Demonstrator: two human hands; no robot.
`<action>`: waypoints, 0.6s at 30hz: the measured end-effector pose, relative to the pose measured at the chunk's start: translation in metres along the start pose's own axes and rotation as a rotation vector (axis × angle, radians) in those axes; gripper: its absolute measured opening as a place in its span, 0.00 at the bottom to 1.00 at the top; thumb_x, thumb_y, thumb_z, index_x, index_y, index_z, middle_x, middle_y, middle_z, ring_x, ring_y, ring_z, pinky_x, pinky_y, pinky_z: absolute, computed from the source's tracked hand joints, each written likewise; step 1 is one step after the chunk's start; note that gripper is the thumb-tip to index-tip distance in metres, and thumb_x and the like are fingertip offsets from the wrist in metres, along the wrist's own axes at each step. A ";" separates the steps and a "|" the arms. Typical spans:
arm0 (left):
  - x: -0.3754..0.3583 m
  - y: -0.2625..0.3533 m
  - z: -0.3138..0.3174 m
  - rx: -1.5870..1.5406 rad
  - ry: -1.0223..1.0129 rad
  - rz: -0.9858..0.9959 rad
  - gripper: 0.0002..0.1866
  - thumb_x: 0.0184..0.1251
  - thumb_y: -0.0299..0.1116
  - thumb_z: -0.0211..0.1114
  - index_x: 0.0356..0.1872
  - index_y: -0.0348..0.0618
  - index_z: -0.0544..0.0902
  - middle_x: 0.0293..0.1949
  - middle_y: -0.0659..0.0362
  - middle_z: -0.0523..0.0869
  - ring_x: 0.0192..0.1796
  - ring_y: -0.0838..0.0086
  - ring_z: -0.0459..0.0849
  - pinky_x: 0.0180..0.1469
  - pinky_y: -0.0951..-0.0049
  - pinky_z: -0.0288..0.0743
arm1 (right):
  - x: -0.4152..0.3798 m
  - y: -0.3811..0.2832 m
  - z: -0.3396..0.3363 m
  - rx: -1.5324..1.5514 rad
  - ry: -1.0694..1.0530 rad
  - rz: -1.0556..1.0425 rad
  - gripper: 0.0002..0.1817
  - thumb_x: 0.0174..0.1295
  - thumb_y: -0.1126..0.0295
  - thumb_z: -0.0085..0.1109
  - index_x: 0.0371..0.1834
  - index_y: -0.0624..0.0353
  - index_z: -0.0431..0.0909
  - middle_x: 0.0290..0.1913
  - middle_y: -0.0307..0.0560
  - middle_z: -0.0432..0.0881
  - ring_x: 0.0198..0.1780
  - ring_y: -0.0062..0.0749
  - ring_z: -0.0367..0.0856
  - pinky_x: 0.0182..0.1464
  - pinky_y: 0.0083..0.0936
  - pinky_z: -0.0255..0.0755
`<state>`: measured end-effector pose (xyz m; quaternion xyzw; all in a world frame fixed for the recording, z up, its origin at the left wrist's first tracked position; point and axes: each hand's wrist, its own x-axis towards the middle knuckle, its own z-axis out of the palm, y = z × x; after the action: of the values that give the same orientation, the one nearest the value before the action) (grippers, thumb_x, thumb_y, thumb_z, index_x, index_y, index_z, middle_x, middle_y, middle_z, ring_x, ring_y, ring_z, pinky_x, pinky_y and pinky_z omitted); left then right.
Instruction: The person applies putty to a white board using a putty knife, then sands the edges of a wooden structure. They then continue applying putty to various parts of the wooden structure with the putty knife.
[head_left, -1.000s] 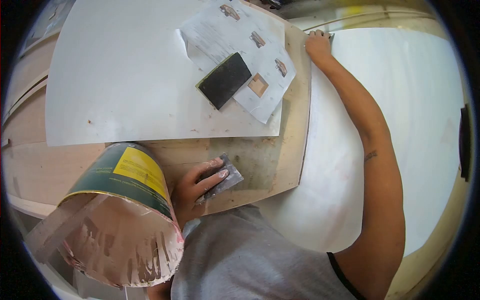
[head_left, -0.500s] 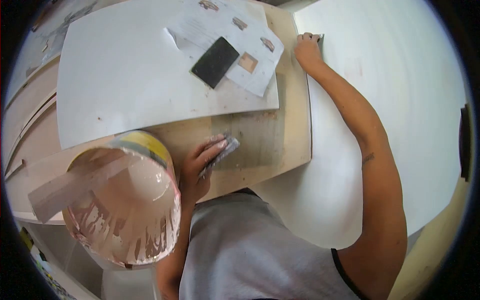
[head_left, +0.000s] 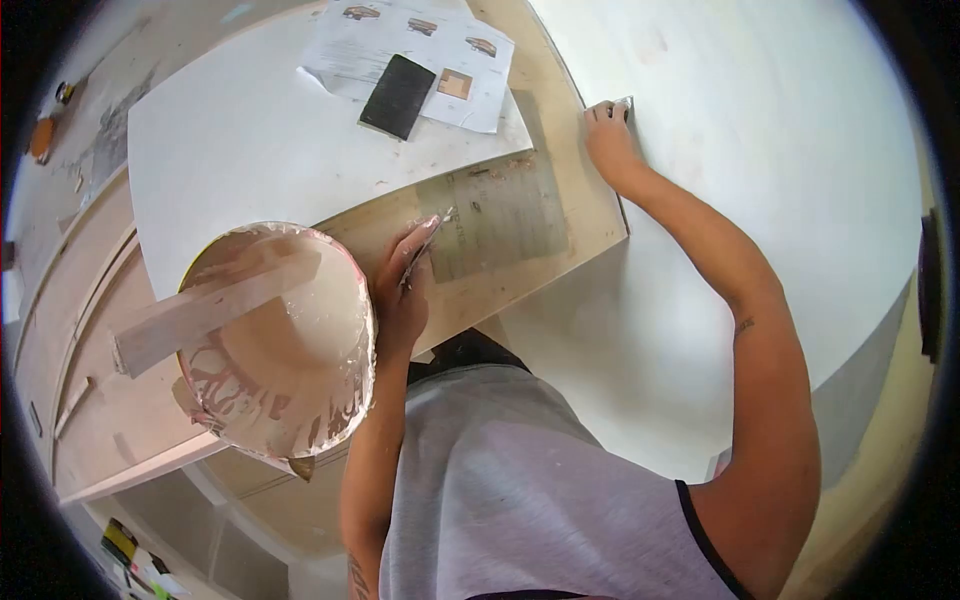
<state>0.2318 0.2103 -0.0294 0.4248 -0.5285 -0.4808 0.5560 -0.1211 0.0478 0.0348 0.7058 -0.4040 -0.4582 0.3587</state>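
Note:
My left hand (head_left: 402, 290) is closed around a thin, putty-smeared flat scraper (head_left: 419, 257), held edge-on above the wooden board. Beside that wrist is a bucket (head_left: 368, 345) coated inside with pale pinkish paste. A flat wooden stick (head_left: 170, 330) leans across its rim and dips into the paste. At the end of my outstretched arm, my right hand (head_left: 612, 145) grips a small thin grey scraper (head_left: 627, 104) near the left edge of the large white panel (head_left: 720, 150). My fingers cover most of that tool.
On the white sheet (head_left: 230, 140) lie printed papers (head_left: 345, 50) and a dark rectangular pad (head_left: 398, 97). A wooden board (head_left: 590, 215) with a greenish-grey patch (head_left: 500, 215) lies beneath. Pinkish boards (head_left: 110, 370) are at the left. An orange object (head_left: 41, 139) lies on the floor.
The view has shifted and tilted. My right hand has moved down along the panel edge towards me. The scraper in my left hand has turned more edge-on.

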 end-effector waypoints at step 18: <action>0.004 -0.016 -0.004 -0.182 -0.012 0.023 0.18 0.73 0.28 0.56 0.61 0.34 0.77 0.58 0.49 0.80 0.57 0.64 0.82 0.62 0.66 0.75 | -0.181 -0.049 -0.037 0.142 -0.445 -0.110 0.17 0.62 0.66 0.55 0.51 0.60 0.85 0.59 0.53 0.73 0.64 0.53 0.67 0.62 0.57 0.60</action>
<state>0.2346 0.2031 -0.0444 0.3635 -0.4908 -0.5227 0.5948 -0.1204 0.2358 0.0689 0.6320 -0.4654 -0.5915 0.1849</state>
